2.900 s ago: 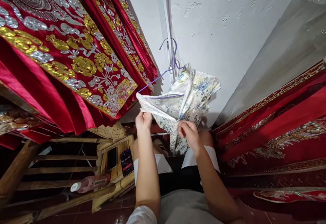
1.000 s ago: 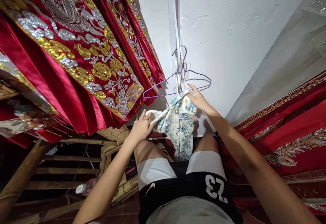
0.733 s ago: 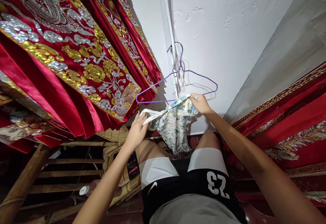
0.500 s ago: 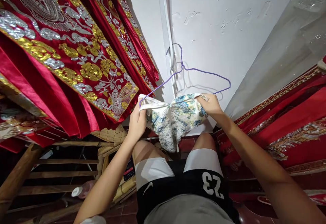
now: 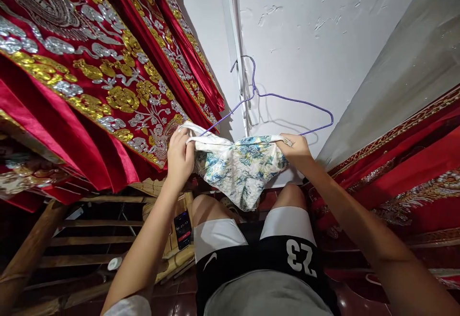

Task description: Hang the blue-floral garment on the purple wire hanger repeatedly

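A small pair of white briefs with a blue, green and yellow floral pattern is stretched between my hands, its waistband at the top. My left hand pinches the white left end of the waistband. My right hand grips the other end. A purple wire hanger stands behind the briefs, its hook near a pale vertical strip on the wall. The hanger's left arm runs down into the waistband opening, and its tip is hidden there. Its right corner sticks out above my right hand, outside the cloth.
Red cloth with gold and silver sequins hangs at the left, and more red fabric at the right. A white wall rises ahead. A phone showing a timer lies on bamboo furniture beside my left leg, near a white-capped bottle.
My left hand has moved left, pulling the waistband wider, and the briefs now spread flatter. The hanger's left tip has slipped out of sight in the cloth. The phone shows more fully.
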The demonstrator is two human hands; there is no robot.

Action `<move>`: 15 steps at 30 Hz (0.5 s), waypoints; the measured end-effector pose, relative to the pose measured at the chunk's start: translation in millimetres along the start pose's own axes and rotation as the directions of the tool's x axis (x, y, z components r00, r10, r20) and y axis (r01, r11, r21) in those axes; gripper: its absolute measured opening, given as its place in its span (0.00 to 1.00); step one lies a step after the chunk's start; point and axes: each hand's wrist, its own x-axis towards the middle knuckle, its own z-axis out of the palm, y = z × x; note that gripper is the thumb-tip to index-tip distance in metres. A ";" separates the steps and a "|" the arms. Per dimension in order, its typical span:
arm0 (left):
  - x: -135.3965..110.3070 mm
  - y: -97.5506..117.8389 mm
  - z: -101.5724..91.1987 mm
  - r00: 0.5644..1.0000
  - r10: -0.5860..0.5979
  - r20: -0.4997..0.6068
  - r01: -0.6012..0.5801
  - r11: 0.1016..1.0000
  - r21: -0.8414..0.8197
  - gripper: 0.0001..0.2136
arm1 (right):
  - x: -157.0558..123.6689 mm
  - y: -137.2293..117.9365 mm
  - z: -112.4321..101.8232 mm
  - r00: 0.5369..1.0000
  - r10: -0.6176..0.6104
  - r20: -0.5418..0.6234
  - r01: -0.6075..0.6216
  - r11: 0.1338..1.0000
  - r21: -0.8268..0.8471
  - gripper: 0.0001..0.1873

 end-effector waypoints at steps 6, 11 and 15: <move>43.1 36.5 -0.7 0.991 -0.057 0.124 0.064 0.997 -0.049 0.15 | -14.6 -8.4 20.7 0.992 0.088 0.089 -0.094 0.993 0.074 0.18; 52.7 33.3 -3.3 0.956 0.084 0.281 -0.073 0.996 -0.048 0.16 | -17.1 -9.3 -5.1 0.997 0.050 0.060 -0.053 0.998 0.043 0.15; 53.4 34.2 -12.1 0.935 0.106 0.338 -0.107 0.994 -0.017 0.16 | -2.4 3.0 -41.8 0.962 0.028 -0.270 -0.011 0.998 0.066 0.53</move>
